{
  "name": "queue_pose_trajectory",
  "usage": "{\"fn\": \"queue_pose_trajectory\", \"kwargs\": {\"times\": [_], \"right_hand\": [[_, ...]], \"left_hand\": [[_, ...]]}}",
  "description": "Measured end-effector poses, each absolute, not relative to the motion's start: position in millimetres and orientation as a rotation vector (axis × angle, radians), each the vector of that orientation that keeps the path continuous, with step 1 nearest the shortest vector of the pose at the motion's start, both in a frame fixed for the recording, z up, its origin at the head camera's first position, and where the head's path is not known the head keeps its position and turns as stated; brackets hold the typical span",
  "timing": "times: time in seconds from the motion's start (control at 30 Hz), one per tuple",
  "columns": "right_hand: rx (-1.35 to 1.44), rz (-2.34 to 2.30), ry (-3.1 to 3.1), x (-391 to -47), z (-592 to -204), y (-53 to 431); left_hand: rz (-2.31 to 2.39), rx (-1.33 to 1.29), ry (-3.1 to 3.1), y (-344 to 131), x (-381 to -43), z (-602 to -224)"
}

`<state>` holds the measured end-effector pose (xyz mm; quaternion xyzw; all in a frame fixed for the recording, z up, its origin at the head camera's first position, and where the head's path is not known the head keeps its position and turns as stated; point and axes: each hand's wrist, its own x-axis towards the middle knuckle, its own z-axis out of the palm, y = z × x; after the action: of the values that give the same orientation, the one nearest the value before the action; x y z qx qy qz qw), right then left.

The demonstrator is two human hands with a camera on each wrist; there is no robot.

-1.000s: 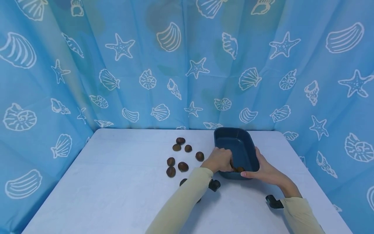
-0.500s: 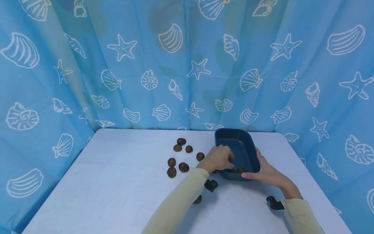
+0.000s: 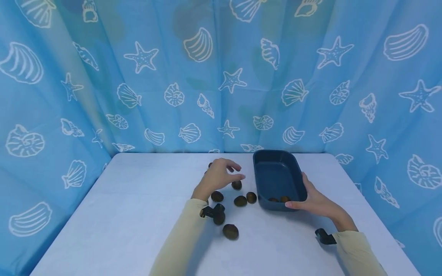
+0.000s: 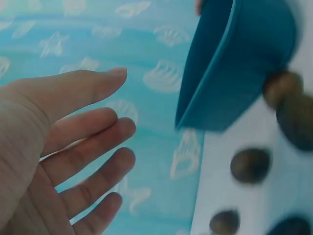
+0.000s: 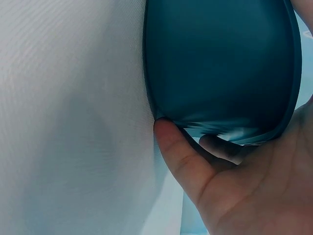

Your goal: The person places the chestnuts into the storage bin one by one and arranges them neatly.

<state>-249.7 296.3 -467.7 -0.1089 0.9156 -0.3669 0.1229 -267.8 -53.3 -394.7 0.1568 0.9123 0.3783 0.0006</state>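
Observation:
A dark blue rectangular bin [image 3: 280,176] stands at the back right of the table. Two brown chestnuts [image 3: 284,199] show inside its near end. My right hand [image 3: 317,201] grips the bin's near right corner, thumb [image 5: 183,161] at the near rim and fingers along the right side. Left of the bin, my left hand [image 3: 221,174] hovers over the far chestnuts, its fingers spread from the thumb. Nothing lies in its palm in the left wrist view, where the bin [image 4: 254,58] is beyond the fingertips. My left hand and wrist partly hide several chestnuts.
Several more chestnuts lie loose on the white table [image 3: 131,214], among them a pair [image 3: 240,201] beside the bin and one [image 3: 230,232] nearest to me. Behind the table's far edge hangs a blue curtain [image 3: 221,76] with shell prints. Each wrist carries a small black camera mount [image 3: 325,237].
My left hand has come out of the bin and moved left over the far chestnuts, its fingers opening. Two chestnuts now show in the bin. My right hand stays on the bin's corner.

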Motion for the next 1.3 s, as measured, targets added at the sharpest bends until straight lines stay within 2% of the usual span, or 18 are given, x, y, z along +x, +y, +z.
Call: {"fn": "queue_pose_trajectory", "kwargs": {"times": [0.27,0.5,1.07,1.3], "right_hand": [[-0.316,-1.063,2.669,-249,-467,296],[-0.342,-1.083,2.68,-251,-466,297],[-0.334,-1.066,2.675,-251,-467,295],[-0.342,-1.072,2.682,-251,-468,296]], "left_hand": [[1.349,0.437,2.88,-110,-263,-405],[1.325,0.281,2.925,-138,-261,-419],[1.204,0.033,2.804,-163,-266,-453],[1.181,0.073,2.788,-166,-269,-460]]}}
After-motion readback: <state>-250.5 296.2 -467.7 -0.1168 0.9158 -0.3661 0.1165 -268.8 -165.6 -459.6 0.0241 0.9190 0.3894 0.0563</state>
